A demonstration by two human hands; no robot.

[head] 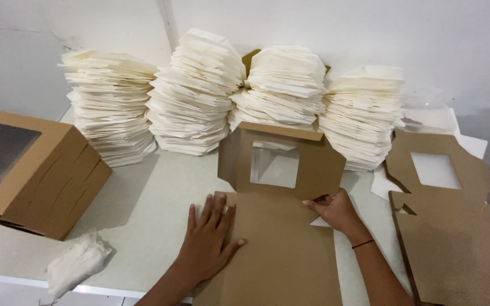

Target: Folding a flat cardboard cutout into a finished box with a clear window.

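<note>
A flat brown cardboard box blank (282, 249) lies on the pale table in front of me. Its windowed lid panel (282, 161) is folded upright at the far end, with a clear square window in it. My left hand (208, 238) presses flat, fingers spread, on the blank's near left part. My right hand (336, 209) pinches the lower right edge of the raised panel at the fold.
Several tall stacks of white folded paper (194, 96) line the wall behind. Assembled brown windowed boxes (29, 170) sit at the left. A pile of flat windowed blanks (455, 226) lies at the right. A crumpled white plastic bag (77, 263) rests near the front left edge.
</note>
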